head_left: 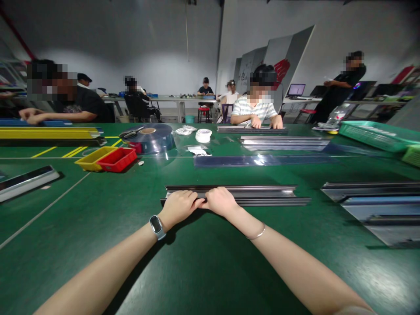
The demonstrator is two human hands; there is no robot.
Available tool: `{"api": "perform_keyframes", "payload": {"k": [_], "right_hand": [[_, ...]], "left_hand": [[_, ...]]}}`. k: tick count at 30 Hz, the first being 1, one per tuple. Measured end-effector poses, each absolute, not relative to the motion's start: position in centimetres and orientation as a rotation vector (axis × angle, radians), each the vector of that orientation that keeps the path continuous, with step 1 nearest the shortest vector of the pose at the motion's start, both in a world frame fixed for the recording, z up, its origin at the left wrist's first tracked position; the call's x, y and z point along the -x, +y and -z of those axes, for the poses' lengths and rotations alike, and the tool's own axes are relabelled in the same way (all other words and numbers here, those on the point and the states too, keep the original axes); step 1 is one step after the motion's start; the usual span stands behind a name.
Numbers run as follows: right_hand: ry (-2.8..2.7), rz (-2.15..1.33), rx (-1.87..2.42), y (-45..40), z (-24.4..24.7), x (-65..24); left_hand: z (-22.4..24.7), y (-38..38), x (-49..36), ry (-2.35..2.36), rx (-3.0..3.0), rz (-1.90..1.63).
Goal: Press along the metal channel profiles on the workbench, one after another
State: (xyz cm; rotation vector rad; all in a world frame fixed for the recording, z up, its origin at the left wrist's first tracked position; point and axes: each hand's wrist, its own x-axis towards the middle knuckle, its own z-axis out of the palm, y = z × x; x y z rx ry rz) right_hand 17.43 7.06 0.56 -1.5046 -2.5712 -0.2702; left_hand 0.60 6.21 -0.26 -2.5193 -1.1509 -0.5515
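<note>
A dark metal profile [269, 201] with a channel along its length lies crosswise on the green table [197, 271]. My left hand [180, 206] is closed over its left end, fingers bent round the near rail. Close beside it, my right hand [220, 201] grips the same rail, with the thumbs nearly touching. The undersides of both hands and the fingertips inside the channel are partly hidden. To the right of my hands the profile extends uncovered.
More profiles [387, 205] lie at the right. Beyond my hands are a clear plastic strip [236, 161], a red bin [117, 159], a yellow bin [95, 158], a film roll [154, 139] and a green basket [377, 135]. A person in a striped shirt works opposite.
</note>
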Motion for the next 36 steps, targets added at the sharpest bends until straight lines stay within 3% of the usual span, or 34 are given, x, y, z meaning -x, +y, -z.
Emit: {"api": "perform_keyframes", "payload": {"k": [36], "right_hand": [[-2.531, 0.285, 1.52, 6.6, -0.8, -17.7]], "left_hand": [[-0.1, 6.2, 0.1, -1.212, 2.444, 0.586]]}}
